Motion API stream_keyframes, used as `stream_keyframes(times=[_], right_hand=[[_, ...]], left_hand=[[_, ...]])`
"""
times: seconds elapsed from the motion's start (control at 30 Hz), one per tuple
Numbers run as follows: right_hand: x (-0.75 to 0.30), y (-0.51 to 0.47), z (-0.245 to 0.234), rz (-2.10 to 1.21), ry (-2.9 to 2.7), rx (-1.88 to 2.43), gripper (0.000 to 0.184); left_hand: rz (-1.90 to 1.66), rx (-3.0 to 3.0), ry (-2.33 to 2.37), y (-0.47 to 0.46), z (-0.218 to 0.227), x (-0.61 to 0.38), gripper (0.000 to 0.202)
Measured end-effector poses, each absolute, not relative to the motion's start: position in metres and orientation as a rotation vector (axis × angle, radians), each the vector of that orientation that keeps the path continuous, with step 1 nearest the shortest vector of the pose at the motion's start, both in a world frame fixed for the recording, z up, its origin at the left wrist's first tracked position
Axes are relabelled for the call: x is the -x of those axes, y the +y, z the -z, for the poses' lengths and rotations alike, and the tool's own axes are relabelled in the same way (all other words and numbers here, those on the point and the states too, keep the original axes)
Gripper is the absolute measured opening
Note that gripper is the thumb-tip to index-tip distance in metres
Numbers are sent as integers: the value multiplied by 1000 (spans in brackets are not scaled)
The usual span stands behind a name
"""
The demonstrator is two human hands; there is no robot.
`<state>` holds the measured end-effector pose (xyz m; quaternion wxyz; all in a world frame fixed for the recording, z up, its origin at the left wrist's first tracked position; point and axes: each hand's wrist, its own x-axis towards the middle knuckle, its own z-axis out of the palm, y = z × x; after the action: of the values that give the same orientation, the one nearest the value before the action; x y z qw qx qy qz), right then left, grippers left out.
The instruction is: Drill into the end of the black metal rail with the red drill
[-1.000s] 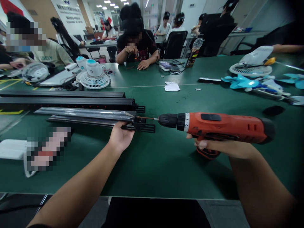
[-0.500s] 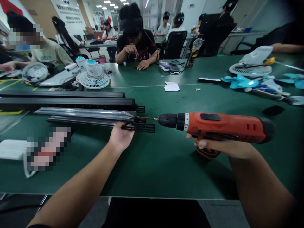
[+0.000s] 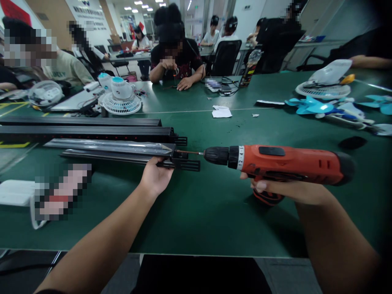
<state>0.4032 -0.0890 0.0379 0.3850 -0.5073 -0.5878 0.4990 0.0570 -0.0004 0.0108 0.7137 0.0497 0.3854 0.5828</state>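
Note:
My right hand grips the handle of an orange and black cordless drill, held level with its thin bit pointing left. The bit tip meets the black end fitting of a long dark metal rail lying on the green table. My left hand is closed on the near side of that rail, just left of the end fitting, with its fingers curled over the edge. Two more black rails lie parallel behind it.
White and blue desk fans stand behind the rails. Blue fan blades and a fan grille lie at the right. A white paper scrap sits mid-table, a white object at the near left. Other people sit working at the far side.

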Motion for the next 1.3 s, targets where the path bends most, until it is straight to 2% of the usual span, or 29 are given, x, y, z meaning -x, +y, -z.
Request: stream_keyframes(times=[0.37,0.67,0.93,1.13,1.3], right_hand=[[-406,-88,-42,-1301,-1554,1286,36],[-400,-88,-42,-1174,-1600,1266,24],[-414,-88,-38,-1299,-1633,1259,36],[-414,-89,-34,-1263,-1620,1281,26],[-417,-88,-32,-1272,-1656,1270,34]], left_hand=[[-1289,-103,849,0,-10,-56,61],[-1281,-148,843,2,-4,-54,59],[-1296,-127,847,3,-5,-56,58],[-1302,-121,836,5,-1,-53,59],[-1288,-130,838,2,-4,-53,56]])
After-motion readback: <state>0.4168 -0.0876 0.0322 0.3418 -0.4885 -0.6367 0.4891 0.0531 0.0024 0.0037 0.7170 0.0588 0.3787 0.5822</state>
